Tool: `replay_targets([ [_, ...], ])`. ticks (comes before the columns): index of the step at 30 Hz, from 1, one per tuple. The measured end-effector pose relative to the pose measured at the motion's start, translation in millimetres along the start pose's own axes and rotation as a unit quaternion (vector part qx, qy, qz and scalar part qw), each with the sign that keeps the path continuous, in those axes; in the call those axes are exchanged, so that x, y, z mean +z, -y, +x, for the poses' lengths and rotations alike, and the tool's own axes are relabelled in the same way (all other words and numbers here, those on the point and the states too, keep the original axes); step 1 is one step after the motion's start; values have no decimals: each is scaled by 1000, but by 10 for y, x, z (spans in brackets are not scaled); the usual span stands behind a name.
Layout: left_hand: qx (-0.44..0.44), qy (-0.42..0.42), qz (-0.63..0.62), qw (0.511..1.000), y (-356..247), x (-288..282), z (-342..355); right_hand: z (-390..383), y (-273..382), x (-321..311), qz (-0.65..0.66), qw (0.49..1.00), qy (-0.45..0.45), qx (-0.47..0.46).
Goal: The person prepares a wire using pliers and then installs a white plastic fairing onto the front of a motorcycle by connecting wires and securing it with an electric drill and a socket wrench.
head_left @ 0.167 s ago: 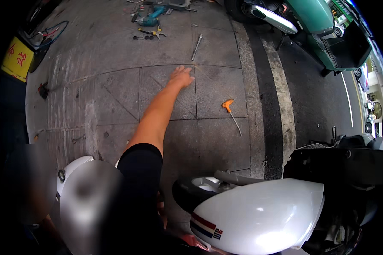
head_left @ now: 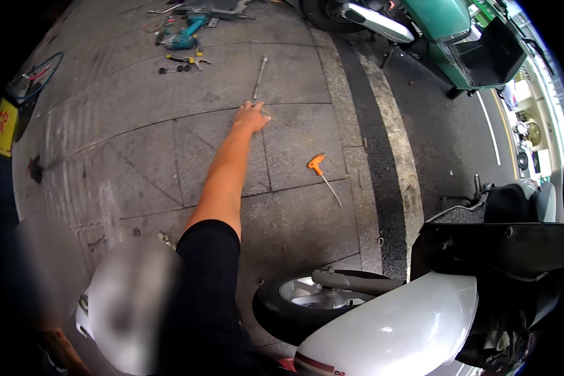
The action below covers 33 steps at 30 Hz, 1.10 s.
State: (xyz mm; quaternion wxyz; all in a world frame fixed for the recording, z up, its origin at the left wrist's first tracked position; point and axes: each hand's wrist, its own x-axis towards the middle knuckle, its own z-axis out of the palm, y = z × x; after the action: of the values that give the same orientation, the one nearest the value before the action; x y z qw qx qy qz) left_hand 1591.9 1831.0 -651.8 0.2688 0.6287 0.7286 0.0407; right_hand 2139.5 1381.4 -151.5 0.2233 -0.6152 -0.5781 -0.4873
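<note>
Across the paving stretches my left arm, bare below a black sleeve. My left hand [head_left: 250, 117] is palm down, fingers apart, with nothing held. Just beyond its fingertips lies a long silver socket wrench bar [head_left: 261, 76]; I cannot tell whether the fingers touch its near end. To the right of the hand, on the slabs, rests a hex key with an orange grip [head_left: 316, 165] and a thin metal shaft. My right hand does not show.
A teal power drill [head_left: 183, 41] and yellow-handled pliers [head_left: 188, 60] lie at the far left. A green scooter [head_left: 445, 47] stands far right. Near me are a white scooter panel [head_left: 395, 323] and a wheel [head_left: 272, 313]. Lower left, another person's blurred head [head_left: 131, 301].
My left hand has come closer to the near end of the silver bar. The view has shifted, so the ground tools appear further left, and more of the wheel shows.
</note>
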Motion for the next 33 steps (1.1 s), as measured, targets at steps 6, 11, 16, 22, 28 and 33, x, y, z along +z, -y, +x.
replay_targets([
  [6,-24,0,94,995,94,204,484,-132,-105,-387,74,987,16,141],
  [11,55,-122,140,981,303,266,768,-200,-376,-901,133,949,-77,274],
  [16,82,-179,139,970,887,610,982,-506,-835,-1205,136,901,-144,385],
  [22,115,-197,-241,943,906,928,848,-879,-1214,-1437,371,859,-47,350],
  [28,50,100,-628,770,680,-32,-1078,-773,-1142,-735,139,956,6,260],
  [33,111,115,-633,758,1,-1413,-2902,-755,-977,-855,134,957,-24,257],
])
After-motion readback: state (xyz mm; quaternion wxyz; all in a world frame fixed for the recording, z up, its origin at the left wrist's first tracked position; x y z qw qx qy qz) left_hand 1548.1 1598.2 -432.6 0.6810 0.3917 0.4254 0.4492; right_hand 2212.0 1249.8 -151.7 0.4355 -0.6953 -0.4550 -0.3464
